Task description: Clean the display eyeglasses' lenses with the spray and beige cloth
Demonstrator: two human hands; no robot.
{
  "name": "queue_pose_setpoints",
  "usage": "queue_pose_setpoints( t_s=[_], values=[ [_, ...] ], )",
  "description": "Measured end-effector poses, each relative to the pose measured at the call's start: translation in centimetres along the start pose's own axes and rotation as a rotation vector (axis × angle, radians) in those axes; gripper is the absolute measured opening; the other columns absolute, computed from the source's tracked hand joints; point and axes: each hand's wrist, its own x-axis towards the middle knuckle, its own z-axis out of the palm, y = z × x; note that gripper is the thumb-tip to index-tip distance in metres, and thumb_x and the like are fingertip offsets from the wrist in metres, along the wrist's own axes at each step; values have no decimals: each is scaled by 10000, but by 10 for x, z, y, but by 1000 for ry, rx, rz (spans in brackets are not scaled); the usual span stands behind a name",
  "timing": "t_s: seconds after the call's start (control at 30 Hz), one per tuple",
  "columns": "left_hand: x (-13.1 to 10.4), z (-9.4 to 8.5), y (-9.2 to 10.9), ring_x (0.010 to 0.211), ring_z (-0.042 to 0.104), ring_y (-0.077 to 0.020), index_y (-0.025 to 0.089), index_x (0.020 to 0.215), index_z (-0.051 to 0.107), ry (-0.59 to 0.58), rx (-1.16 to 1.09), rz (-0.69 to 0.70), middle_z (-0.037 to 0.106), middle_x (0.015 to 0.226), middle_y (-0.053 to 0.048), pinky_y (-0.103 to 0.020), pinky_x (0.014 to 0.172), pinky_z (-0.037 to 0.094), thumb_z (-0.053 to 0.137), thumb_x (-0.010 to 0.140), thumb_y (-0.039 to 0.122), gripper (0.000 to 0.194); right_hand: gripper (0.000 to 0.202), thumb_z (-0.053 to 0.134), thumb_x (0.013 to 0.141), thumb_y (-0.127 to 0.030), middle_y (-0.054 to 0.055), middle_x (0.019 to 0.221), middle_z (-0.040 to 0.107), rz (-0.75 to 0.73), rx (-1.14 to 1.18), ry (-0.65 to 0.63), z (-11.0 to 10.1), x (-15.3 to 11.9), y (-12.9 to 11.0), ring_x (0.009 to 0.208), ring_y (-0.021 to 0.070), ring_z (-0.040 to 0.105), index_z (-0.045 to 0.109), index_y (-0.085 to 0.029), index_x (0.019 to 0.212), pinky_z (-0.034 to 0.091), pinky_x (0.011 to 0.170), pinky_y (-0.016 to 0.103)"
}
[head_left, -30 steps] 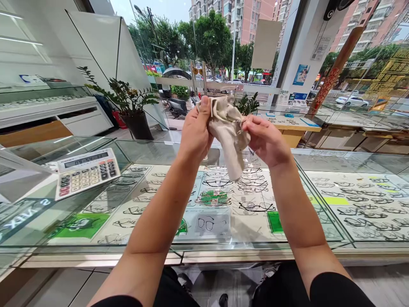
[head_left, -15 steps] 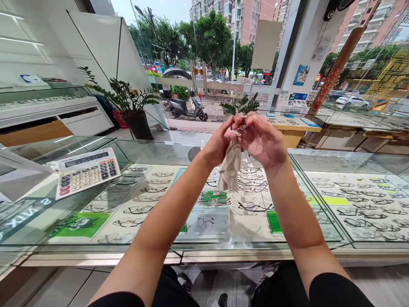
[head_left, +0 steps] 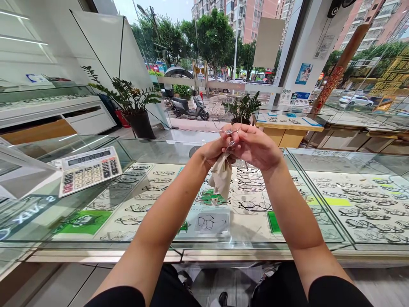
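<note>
Both hands are raised together above the glass display counter, with thin-rimmed eyeglasses [head_left: 229,131] between their fingertips. My left hand [head_left: 211,151] is closed on the eyeglasses and on a beige cleaning cloth [head_left: 221,177], which hangs crumpled below its fingers. My right hand [head_left: 260,148] pinches the other side of the eyeglasses between thumb and fingers. Part of the thin wire frame sticks up above the fingertips. Fingers hide much of the lenses, and which part each hand grips is hard to make out.
Under the glass top of the counter [head_left: 191,252] lie rows of eyeglasses. A white calculator [head_left: 91,170] rests on the left of the glass. Beyond stand potted plants [head_left: 137,111] and a shop window. A second display case [head_left: 367,204] adjoins at right.
Both hands have come down slightly and moved a little left with the eyeglasses and cloth. The eyeglasses have turned, so part of the frame now points up above the fingers.
</note>
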Motion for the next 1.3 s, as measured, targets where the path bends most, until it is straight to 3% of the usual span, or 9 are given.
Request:
queue_pose_setpoints(
  t_s=[0.13, 0.4, 0.5, 0.67, 0.83, 0.93, 1.1, 1.2, 1.3],
  values=[
    [3, -3, -1, 409, 199, -53, 234, 583, 441, -139, -60, -180, 219, 458, 91, -258, 409, 324, 877, 467, 973, 866, 387, 967, 744, -490, 36, 970, 700, 11, 0, -21, -4, 3, 3, 761, 120, 585, 712, -204, 798, 625, 848, 286],
    [0, 4, 9, 426, 245, -45, 219, 562, 445, -75, -74, -173, 292, 487, 81, -231, 426, 265, 1083, 435, 537, 724, 346, 956, 779, -477, 38, 982, 695, 9, -22, -36, -4, 0, 1, 731, 97, 539, 754, -196, 785, 596, 822, 249],
    [-1, 4, 7, 439, 237, -52, 222, 540, 454, -89, -81, -182, 300, 489, 75, -242, 432, 265, 1067, 449, 472, 669, 381, 965, 755, -497, 43, 980, 692, 10, -54, -22, 0, 0, 1, 768, 111, 552, 734, -194, 754, 573, 785, 241],
    [-2, 9, 13, 425, 211, -43, 229, 536, 381, -189, -29, -196, 260, 479, 74, -236, 411, 219, 1027, 556, 501, 702, 371, 969, 762, -497, 5, 863, 683, 48, 1, -38, -3, 0, 2, 600, 68, 386, 765, -192, 818, 583, 748, 236],
    [-8, 16, 28, 408, 211, -18, 222, 563, 382, -207, -11, -270, 286, 435, 92, -191, 402, 205, 1037, 519, 581, 749, 330, 947, 813, -469, -69, 597, 462, 46, 23, -119, -7, 2, 4, 596, 95, 422, 763, -195, 825, 601, 769, 225],
    [-10, 18, 33, 413, 224, -8, 212, 569, 384, -208, 16, -286, 300, 439, 95, -180, 419, 234, 1031, 522, 610, 761, 344, 933, 832, -482, -75, 605, 448, 27, 18, -148, -7, 2, 5, 591, 89, 398, 751, -191, 820, 599, 775, 229],
    [-9, 18, 27, 459, 248, -28, 199, 542, 435, -143, 42, -185, 318, 475, 83, -193, 439, 269, 1015, 544, 609, 711, 349, 941, 825, -470, -37, 720, 535, -25, -19, -140, -6, 2, 2, 629, 84, 419, 750, -182, 775, 548, 715, 214],
    [-8, 14, 19, 492, 239, -42, 202, 564, 469, -184, 49, -121, 342, 512, 69, -212, 442, 239, 948, 569, 775, 747, 356, 942, 822, -485, -34, 763, 564, -20, -37, -146, -4, 1, 1, 609, 67, 408, 765, -178, 788, 552, 743, 223],
    [-8, 11, 15, 528, 250, -64, 210, 591, 473, -234, 80, -54, 329, 511, 66, -224, 447, 248, 815, 566, 972, 835, 358, 938, 828, -488, -65, 672, 485, -9, -33, -144, -4, 1, 2, 579, 67, 380, 754, -184, 780, 553, 728, 218]
  ],
)
